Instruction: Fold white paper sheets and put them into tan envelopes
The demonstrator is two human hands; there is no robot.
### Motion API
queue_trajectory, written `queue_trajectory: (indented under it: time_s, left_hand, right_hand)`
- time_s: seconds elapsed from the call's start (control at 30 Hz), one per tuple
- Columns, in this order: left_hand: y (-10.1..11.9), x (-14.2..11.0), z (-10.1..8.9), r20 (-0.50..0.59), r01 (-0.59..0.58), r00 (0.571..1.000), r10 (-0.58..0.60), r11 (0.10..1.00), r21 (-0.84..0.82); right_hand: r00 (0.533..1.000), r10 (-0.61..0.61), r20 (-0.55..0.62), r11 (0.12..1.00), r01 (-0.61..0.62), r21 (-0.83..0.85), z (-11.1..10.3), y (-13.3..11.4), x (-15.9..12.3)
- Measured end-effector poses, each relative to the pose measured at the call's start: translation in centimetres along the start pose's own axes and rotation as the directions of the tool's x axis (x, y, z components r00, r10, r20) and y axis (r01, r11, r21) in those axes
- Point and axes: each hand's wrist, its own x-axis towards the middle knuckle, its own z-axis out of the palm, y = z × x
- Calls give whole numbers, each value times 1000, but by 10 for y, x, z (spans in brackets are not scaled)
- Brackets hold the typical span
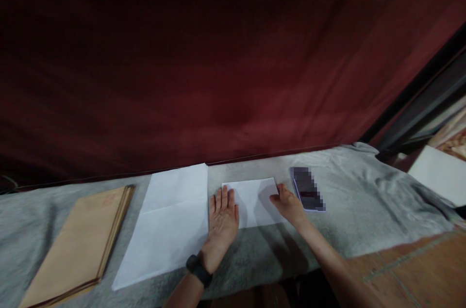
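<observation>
A small white sheet of paper [255, 203], apparently folded, lies on the grey cloth. My left hand [223, 216] rests flat over its left edge, fingers stretched out and pointing away from me; a black band is on that wrist. At the sheet's right edge, my right hand [289, 202] has its fingers curled, with the thumb on the paper; its fingertips are partly hidden. Left of my left hand lies a stack of larger white paper [171, 216] with a faint crease across it.
Brown envelopes [78, 240] are stacked at the far left. A dark phone [308, 190], partly pixelated, lies just right of my right hand. Grey cloth [364, 191] covers the table. A dark red curtain [225, 80] hangs behind it; tiled floor [418, 269] shows lower right.
</observation>
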Motion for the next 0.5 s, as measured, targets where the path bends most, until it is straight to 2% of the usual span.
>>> queue_trajectory:
  time_s: [0.07,0.17,0.3,0.37,0.5]
  left_hand:
    - [7,-3,0,-27,-52,998,52,999,-3]
    - [21,-7,4,-25,-139,990,139,990,-29]
    - [36,-11,10,-20,-170,985,170,984,-45]
    - [39,-12,11,-27,-168,986,167,985,-32]
    - [37,-13,14,-45,-205,978,205,979,3]
  right_hand:
    - [1000,-6,-25,1000,6,0,1,1,-2]
    - [988,-61,-143,996,51,-73,4,0,-5]
    - [927,-224,-301,972,190,-140,11,-10,-7]
    - [898,-327,-294,945,310,-106,19,-19,-8]
    - [849,-494,-189,869,490,-72,40,-37,-14]
